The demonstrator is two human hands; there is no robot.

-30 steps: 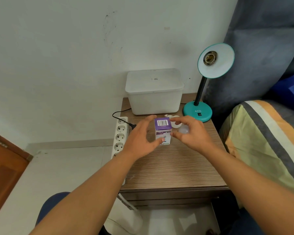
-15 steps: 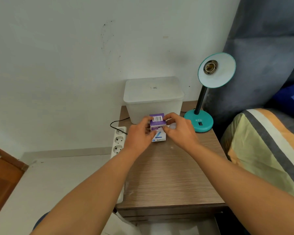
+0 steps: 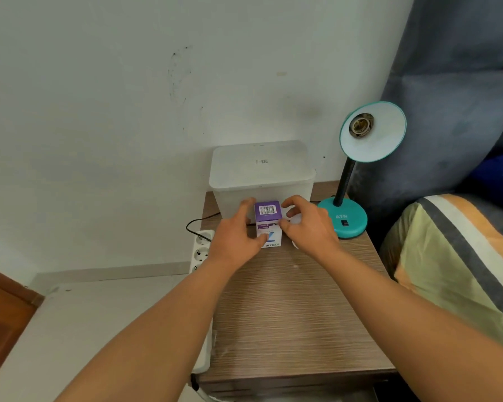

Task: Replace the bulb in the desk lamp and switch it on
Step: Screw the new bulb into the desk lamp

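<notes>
Left of the grip, a white power strip (image 3: pixel 201 250) hangs along the counter (image 3: pixel 288 309) edge, glossy hard plastic with round sockets. Both hands pinch the bulb box (image 3: pixel 268 224): left hand (image 3: pixel 235 242) with thumb on the front face and fingers round the far side, right hand (image 3: pixel 308 227) closed on the right edge. It's thin printed card, purple top flap with a barcode, so I'd squeeze lightly, brace with the left and lift the flap with the right instead of crushing it. Behind the grip sits a frosted plastic tub (image 3: pixel 262 175), lid on. Tucked under the right hand there's something white and rounded, probably the old bulb, can't tell for sure. Right of the grip stands the desk lamp (image 3: pixel 360 169): teal round base, black flexible neck, dished shade, brass socket (image 3: pixel 360 125) empty and facing us.
</notes>
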